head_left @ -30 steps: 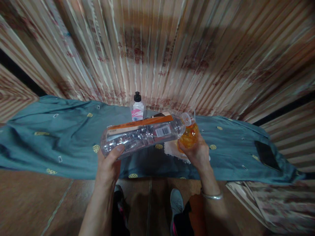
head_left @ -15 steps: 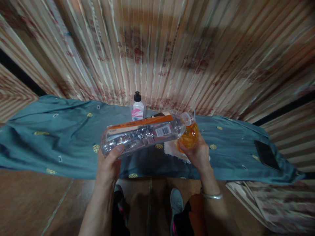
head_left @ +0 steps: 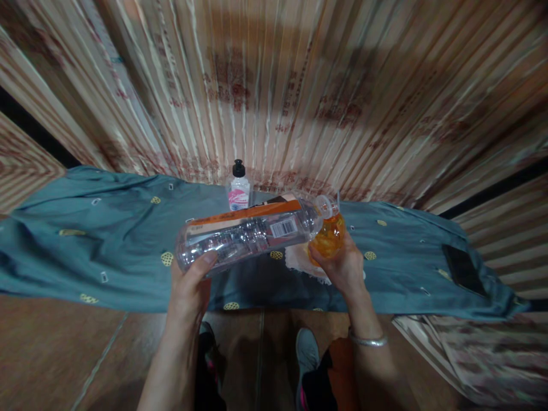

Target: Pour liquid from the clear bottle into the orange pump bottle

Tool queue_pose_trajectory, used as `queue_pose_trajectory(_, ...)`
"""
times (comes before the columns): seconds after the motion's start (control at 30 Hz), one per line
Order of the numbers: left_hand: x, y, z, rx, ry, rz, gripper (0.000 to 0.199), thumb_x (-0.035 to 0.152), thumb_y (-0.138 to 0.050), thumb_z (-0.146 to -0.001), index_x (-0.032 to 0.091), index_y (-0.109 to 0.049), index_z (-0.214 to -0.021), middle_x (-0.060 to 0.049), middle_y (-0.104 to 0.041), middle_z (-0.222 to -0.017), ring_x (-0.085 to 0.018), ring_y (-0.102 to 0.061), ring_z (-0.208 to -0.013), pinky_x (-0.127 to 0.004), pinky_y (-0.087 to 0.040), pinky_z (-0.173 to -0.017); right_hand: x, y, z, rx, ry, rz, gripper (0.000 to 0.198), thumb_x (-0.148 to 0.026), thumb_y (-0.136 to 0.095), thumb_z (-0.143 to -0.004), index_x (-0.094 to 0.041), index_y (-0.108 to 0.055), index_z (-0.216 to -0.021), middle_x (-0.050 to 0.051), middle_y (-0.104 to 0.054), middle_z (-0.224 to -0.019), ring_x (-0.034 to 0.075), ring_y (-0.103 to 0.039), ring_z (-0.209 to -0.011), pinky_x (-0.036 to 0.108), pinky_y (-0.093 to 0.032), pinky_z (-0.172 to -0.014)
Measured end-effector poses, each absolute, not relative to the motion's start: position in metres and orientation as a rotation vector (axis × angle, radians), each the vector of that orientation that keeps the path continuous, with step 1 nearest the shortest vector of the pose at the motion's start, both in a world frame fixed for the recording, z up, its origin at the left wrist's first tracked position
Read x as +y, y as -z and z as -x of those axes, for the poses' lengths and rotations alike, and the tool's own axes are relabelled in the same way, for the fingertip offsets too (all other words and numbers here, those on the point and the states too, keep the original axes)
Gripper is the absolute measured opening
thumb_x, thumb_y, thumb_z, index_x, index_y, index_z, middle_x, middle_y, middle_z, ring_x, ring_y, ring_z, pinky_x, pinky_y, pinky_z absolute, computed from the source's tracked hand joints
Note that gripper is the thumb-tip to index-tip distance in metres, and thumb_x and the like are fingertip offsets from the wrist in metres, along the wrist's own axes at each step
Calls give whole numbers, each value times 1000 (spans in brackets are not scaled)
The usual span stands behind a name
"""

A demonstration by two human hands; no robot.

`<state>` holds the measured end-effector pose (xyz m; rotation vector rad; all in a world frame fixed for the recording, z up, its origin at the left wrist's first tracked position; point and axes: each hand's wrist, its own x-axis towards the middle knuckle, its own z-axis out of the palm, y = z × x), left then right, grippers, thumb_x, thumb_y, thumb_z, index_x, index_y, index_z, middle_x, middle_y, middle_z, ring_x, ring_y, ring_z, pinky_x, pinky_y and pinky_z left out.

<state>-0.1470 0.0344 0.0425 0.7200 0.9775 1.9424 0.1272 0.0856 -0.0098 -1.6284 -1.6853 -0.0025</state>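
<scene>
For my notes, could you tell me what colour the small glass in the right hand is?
Orange, translucent small glass, seen in the head view.

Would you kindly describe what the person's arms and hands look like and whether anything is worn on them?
Both forearms are bare, with no sleeves or gloves in view. The right hand has a thin silver-coloured bangle around its wrist. The left hand and its wrist carry no jewellery that shows. The fingers are uncovered, and no rings can be made out.

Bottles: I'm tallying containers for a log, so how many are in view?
3: a large clear plastic bottle tipped in the left hand, a small orange bottle in the right hand, and a black-capped bottle standing behind on the teal cloth.
</scene>
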Motion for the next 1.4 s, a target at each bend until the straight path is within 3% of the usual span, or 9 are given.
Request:
queue_pose_trajectory(0.3, 34, -40, 141, 923, -1912, -691, 40, 30, -92, -59, 25, -74, -95, 2, -75, -84, -23, -74, -82, -34, -62, -76, 86, 8, -127, -1643, -15, 1654, 75, -56, -72, -76, -13, -58, -136, 18, -77, -117, 35, -75, -104, 46, -61, -89)
queue_pose_trajectory(0.47, 34, -39, 138, 923, -1884, -656, 43, 31, -92, -58, 24, -74, -97, 2, -75, -85, -18, -68, -65, -29, -60, -60, 86, 10, -128, -1614, -17, 1658, 74, -60, -71, -76, -14, -61, -133, 18, -78, -116, 35, -75, -104, 47, -61, -89)
queue_pose_trajectory(0.9, 35, -45, 130, 934, -1864, -572, 43, 34, -92, -53, 22, -74, -90, 0, -76, -84, -16, -68, -61, -22, -54, -47, 86, 0, -115, -1536, -69, 1608, 75, -71, -67, -78, -12, -66, -123, 19, -79, -106, 37, -77, -95, 47, -62, -82)
queue_pose_trajectory(1.17, 37, -58, 136, 961, -1815, -537, 47, 34, -94, -48, 20, -74, -88, 0, -76, -78, -17, -67, -60, -26, -57, -45, 89, -6, -111, -1515, -57, 1581, 72, -65, -68, -77, -13, -65, -127, 18, -79, -106, 37, -76, -96, 50, -62, -81)
queue_pose_trajectory(1.4, 49, -64, 136, 923, -1786, -555, 45, 33, -92, -52, 23, -72, -92, 1, -75, -83, -18, -69, -62, -25, -57, -45, 92, -9, -107, -1500, -33, 1617, 74, -69, -66, -77, -12, -66, -124, 17, -80, -100, 36, -78, -87, 46, -63, -74)
